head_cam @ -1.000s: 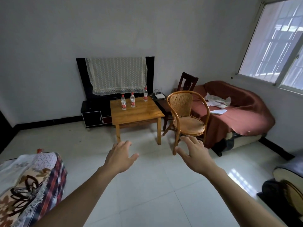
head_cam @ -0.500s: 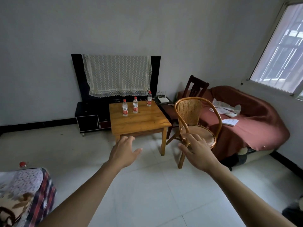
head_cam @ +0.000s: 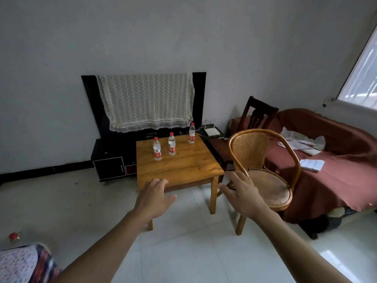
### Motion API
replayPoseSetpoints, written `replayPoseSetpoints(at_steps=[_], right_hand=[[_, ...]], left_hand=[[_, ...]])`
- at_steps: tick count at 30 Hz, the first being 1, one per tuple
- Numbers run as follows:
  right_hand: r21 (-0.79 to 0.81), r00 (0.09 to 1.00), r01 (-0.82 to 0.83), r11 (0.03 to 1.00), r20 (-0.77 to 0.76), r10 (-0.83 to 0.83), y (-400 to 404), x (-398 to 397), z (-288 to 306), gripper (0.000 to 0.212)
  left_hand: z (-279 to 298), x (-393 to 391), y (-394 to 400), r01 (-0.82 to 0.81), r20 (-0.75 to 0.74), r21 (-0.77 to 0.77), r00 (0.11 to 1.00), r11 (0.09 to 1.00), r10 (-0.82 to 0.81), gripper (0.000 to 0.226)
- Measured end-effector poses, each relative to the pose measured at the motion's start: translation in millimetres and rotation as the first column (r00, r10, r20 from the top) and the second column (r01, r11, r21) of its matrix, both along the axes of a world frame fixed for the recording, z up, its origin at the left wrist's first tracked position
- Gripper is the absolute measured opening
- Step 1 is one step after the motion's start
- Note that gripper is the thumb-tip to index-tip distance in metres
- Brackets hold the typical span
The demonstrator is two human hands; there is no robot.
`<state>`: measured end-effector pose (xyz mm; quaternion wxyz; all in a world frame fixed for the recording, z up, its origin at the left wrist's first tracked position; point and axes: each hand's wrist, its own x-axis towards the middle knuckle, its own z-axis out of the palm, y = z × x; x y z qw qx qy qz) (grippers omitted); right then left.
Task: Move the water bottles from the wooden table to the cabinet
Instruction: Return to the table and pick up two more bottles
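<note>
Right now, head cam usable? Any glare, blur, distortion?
Head view: dim room, lit from the window at right; its pane is blown out; glare patch on the floor tiles; wide-angle bending at the edges; three water bottles sharp; right hand slightly motion-blurred.

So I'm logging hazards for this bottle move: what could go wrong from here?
Both hands, left hand and right hand, are empty and short of the three water bottles, which stand near the wooden table's far edge: a long reach could topple them. The rattan chair crowds the table's right side and could snag an arm.
</note>
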<state>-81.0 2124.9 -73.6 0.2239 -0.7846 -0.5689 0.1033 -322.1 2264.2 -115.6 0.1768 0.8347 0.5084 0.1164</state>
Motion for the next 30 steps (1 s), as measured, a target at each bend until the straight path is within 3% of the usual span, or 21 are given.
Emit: replayPoseSetpoints(at_steps=[12,22,30], right_hand=[[-0.076,0.999,-0.047,0.996,-0.018,0.045,172.3,77.3,-3.5,0.06],[-0.143,0.997,-0.058,0.988,0.05,0.066,327.9,80.2,-18.6,0.063],[-0.101,0.997,-0.046,0.994,0.057,0.052,446.1,73.0,-16.6,0.061]], left_hand=[[2.0,71.4,151.8,-0.094,-0.013,-0.012,0.996,0.996,0.093,0.062],[-19.4,86.1,307.8,-0.059,0.052,-0.026,0.997,0.998,0.06,0.064],[-12.8,87.0,439.4,-0.034,0.11,-0.038,0.993,0.999,0.038,0.06]])
